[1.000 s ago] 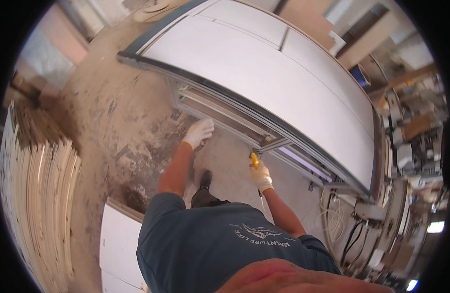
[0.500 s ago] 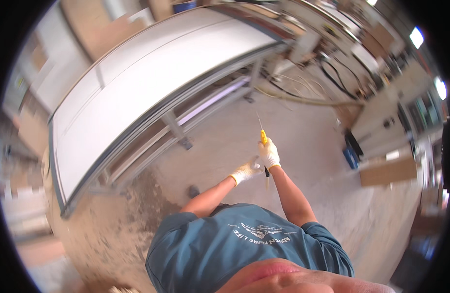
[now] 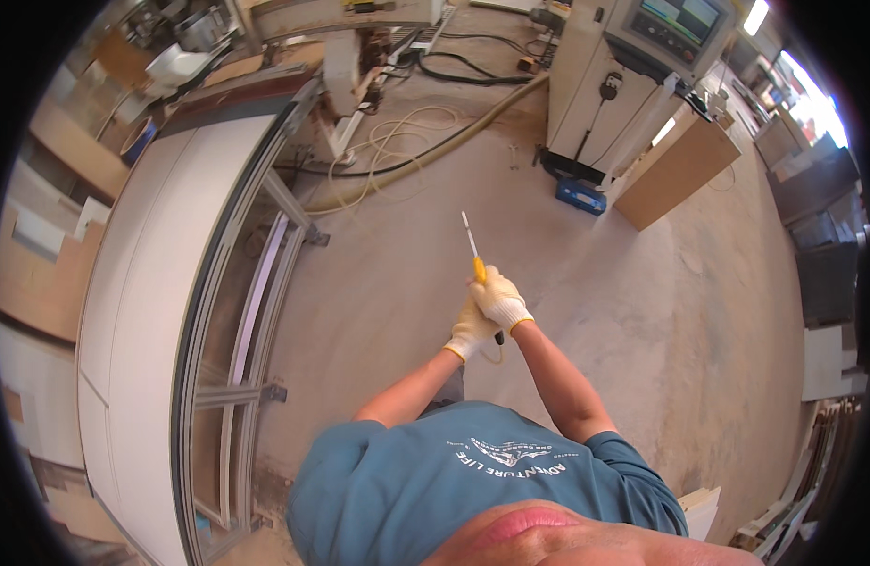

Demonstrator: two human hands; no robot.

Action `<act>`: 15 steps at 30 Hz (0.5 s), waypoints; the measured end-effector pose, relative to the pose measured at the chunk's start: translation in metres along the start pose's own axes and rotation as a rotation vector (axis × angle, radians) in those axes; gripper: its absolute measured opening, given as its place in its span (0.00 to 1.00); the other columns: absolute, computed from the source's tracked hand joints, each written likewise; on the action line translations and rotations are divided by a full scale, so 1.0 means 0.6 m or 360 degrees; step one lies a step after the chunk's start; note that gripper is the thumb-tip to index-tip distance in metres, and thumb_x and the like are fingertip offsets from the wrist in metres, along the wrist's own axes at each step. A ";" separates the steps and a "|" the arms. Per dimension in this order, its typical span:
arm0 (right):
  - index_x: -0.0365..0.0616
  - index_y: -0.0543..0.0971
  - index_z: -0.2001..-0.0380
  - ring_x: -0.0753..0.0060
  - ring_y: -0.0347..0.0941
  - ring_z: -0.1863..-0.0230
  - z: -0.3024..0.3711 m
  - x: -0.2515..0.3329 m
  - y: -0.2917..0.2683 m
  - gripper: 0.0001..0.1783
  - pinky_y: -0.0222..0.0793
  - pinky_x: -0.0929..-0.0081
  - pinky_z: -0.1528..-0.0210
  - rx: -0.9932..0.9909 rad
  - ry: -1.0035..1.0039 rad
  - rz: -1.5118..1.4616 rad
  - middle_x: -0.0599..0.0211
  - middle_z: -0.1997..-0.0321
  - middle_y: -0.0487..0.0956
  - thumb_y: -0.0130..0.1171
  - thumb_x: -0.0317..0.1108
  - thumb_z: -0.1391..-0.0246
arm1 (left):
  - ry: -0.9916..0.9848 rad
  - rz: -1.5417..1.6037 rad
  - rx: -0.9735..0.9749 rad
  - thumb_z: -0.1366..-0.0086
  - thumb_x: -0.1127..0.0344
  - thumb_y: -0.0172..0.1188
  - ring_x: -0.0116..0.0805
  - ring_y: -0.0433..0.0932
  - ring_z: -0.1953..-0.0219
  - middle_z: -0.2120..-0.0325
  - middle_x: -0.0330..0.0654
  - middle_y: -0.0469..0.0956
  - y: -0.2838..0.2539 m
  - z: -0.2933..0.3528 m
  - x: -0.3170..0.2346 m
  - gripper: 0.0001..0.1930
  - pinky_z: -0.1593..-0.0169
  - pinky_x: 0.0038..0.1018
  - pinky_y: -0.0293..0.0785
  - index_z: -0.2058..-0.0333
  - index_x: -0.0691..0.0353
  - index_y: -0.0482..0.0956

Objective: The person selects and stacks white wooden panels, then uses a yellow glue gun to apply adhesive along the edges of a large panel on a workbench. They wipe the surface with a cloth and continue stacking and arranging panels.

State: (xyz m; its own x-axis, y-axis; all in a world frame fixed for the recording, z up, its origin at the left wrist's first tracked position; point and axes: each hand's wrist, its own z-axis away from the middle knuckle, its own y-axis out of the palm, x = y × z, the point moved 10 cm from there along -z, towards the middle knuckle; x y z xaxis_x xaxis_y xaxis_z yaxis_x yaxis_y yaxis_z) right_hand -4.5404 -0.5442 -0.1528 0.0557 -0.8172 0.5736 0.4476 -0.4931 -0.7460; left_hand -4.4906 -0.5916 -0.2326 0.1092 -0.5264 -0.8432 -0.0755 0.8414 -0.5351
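Note:
A yellow air blow gun [image 3: 479,270] with a long thin metal nozzle points away from me over the floor. My right hand [image 3: 500,298], in a white knitted glove with a yellow cuff, is closed around its body. My left hand [image 3: 470,329], gloved the same way, is pressed up against the gun and the right hand from the left. Its fingers look curled in, partly hidden. Below the hands, a black fitting and a short stretch of thin pale hose [image 3: 497,357] hang down.
On the left stands a long white-topped table [image 3: 142,283] on a metal frame. Ahead, a thick hose [image 3: 472,129] and loose thin tubing lie on the floor. A control cabinet [image 3: 595,104] with a screen, a blue box [image 3: 580,196] and a brown board [image 3: 675,174] are at the front right.
My view has swung right, bringing the control cabinet ahead and the table to the left side. My left hand has moved up against the right hand and the air blow gun.

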 end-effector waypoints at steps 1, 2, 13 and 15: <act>0.38 0.75 0.44 0.39 0.74 0.38 -0.022 0.032 -0.005 0.30 0.70 0.51 0.37 0.0118 -0.0320 0.0298 0.42 0.41 0.80 0.59 0.53 0.37 | 0.0045 0.0664 -0.0002 0.36 0.62 0.69 0.47 0.73 0.36 0.40 0.49 0.72 -0.001 -0.046 -0.015 0.41 0.37 0.37 0.74 0.30 0.57 0.55; 0.38 0.73 0.40 0.40 0.73 0.37 -0.051 0.027 -0.028 0.33 0.69 0.52 0.35 0.0109 -0.0356 0.0404 0.43 0.40 0.79 0.60 0.53 0.38 | 0.0146 0.1341 -0.0083 0.35 0.63 0.67 0.47 0.74 0.36 0.40 0.49 0.72 -0.013 -0.100 -0.032 0.39 0.38 0.37 0.75 0.30 0.57 0.56; 0.54 0.80 0.47 0.56 0.82 0.50 -0.128 -0.556 -0.222 0.21 0.76 0.54 0.52 0.0228 0.0361 -0.2989 0.62 0.48 0.83 0.56 0.54 0.32 | 0.0210 -0.0948 0.1799 0.45 0.35 0.73 0.37 0.85 0.67 0.69 0.43 0.87 0.114 -0.446 -0.187 0.30 0.62 0.36 0.80 0.62 0.60 0.88; 0.58 0.81 0.48 0.56 0.82 0.50 -0.118 -0.651 -0.167 0.19 0.76 0.55 0.53 0.0287 0.0516 -0.2995 0.64 0.49 0.84 0.57 0.54 0.32 | 0.0213 -0.1116 0.1961 0.47 0.31 0.71 0.37 0.83 0.72 0.73 0.43 0.85 0.148 -0.492 -0.199 0.32 0.66 0.37 0.79 0.66 0.60 0.87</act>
State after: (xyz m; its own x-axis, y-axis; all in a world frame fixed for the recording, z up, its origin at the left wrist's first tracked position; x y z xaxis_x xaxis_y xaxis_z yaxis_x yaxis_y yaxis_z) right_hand -4.6702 -0.1967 -0.3257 -0.6739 0.6287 0.3881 -0.2020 -0.6621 0.7217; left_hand -4.8031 -0.4901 -0.1946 -0.3356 -0.8206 -0.4626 0.8583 -0.0641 -0.5091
